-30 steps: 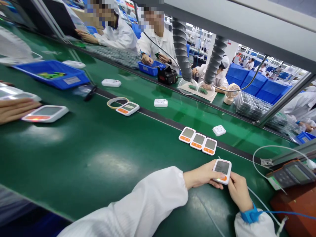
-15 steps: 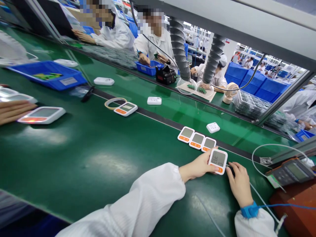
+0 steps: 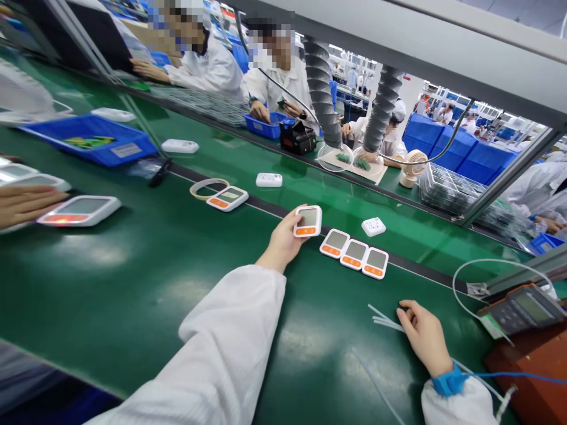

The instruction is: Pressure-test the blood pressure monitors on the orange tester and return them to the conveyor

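My left hand (image 3: 283, 241) is closed on a white blood pressure monitor (image 3: 308, 219) with a grey display and orange buttons, held a little above the bench. Its display looks blank. Just right of it, a row of three similar monitors (image 3: 353, 254) lies flat, displays up. Lower right, my right hand (image 3: 424, 336), with a blue wrist strap (image 3: 449, 381), has its fingers curled around thin pale tubes (image 3: 387, 321). The tube ends stick out leftward from the fingers, touching no monitor.
Another monitor (image 3: 227, 198) lies beside a yellowish ring (image 3: 201, 188). A handheld meter (image 3: 527, 308) rests on a red-brown box (image 3: 531, 366). A co-worker's hand (image 3: 26, 205) is near a monitor at far left. White units lie along the green belt (image 3: 310, 195), below a metal beam.
My left hand has carried the monitor up and left, away from the tube at my right hand. Its display showed digits before and now looks blank. My right hand has barely moved.
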Demonstrator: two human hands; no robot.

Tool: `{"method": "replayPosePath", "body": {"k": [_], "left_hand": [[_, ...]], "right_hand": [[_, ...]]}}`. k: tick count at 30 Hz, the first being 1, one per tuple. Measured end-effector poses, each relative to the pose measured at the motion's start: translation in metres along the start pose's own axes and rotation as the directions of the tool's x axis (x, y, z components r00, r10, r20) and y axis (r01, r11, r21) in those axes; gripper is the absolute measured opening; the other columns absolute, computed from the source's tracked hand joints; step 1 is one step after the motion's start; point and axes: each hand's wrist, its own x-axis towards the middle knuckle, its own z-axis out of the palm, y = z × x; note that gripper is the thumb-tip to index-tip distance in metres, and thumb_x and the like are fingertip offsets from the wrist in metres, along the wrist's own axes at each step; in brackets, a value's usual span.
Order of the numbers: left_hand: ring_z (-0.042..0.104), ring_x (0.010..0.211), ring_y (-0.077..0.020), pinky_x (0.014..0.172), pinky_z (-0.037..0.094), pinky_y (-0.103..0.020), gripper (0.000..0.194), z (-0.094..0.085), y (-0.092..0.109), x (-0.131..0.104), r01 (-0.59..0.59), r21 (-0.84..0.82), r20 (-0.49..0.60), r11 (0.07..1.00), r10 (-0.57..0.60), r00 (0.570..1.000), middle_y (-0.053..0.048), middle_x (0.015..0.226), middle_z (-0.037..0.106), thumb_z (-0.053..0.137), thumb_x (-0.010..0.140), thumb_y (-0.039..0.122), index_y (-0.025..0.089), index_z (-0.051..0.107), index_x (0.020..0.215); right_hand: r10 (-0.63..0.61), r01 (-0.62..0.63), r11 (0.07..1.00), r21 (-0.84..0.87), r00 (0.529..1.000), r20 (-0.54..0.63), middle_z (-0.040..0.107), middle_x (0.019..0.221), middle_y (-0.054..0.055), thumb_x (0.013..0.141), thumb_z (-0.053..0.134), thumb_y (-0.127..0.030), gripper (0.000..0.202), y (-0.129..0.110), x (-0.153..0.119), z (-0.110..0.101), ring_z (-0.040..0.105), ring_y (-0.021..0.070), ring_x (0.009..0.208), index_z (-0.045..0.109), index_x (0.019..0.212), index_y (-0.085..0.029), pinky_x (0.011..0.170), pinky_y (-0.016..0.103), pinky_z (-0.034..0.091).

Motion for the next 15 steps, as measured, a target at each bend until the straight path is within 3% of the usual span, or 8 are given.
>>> {"method": "replayPosePath", "body": {"k": [3, 6, 11, 15], "left_hand": [[0.067, 0.087, -0.0242, 0.074, 0.053, -0.033, 0.057, -0.011, -0.010, 0.012, -0.043, 0.153, -0.011, 0.987, 0.045, 0.999, -0.012, 0.101, 0.071, 0.058, 0.070, 0.049, 0.011, 0.069, 0.111], [0.066, 0.095, -0.0292, 0.087, 0.051, -0.039, 0.047, -0.005, -0.021, 0.009, -0.091, 0.325, -0.006, 0.941, 0.098, 0.995, -0.013, 0.101, 0.072, 0.062, 0.071, 0.049, 0.012, 0.073, 0.098], [0.058, 0.114, -0.0302, 0.106, 0.039, -0.042, 0.041, 0.005, -0.023, -0.001, -0.209, 0.606, 0.035, 0.767, 0.237, 0.971, -0.013, 0.116, 0.069, 0.050, 0.087, 0.042, 0.017, 0.073, 0.108], [0.057, 0.112, -0.0351, 0.106, 0.037, -0.050, 0.043, 0.002, -0.020, -0.002, -0.223, 0.754, 0.066, 0.618, 0.266, 0.962, -0.019, 0.110, 0.067, 0.041, 0.090, 0.037, 0.012, 0.076, 0.094]], "right_hand": [[-0.005, 0.005, 1.000, -0.010, 1.000, -0.009, 0.058, 0.063, -0.002, 0.095, 0.042, -0.060, 0.047, 0.002, 0.000, 0.002, 0.057, 0.0160, 0.057, 0.068, 0.103, -0.021, 0.058, 0.027, 0.042], [-0.009, 0.008, 1.000, -0.024, 0.999, -0.031, 0.058, 0.062, -0.002, 0.095, 0.041, -0.062, 0.049, 0.003, -0.001, 0.003, 0.057, 0.0152, 0.056, 0.069, 0.102, -0.021, 0.057, 0.026, 0.041], [0.000, -0.002, 0.999, -0.033, 0.998, -0.056, 0.060, 0.062, -0.002, 0.095, 0.042, -0.063, 0.050, 0.002, 0.000, 0.004, 0.058, 0.0150, 0.056, 0.070, 0.100, -0.022, 0.055, 0.025, 0.041], [0.013, -0.016, 0.999, -0.032, 0.998, -0.064, 0.060, 0.063, -0.001, 0.095, 0.039, -0.066, 0.054, 0.002, 0.001, 0.003, 0.059, 0.0162, 0.057, 0.070, 0.098, -0.022, 0.057, 0.026, 0.042]]}}
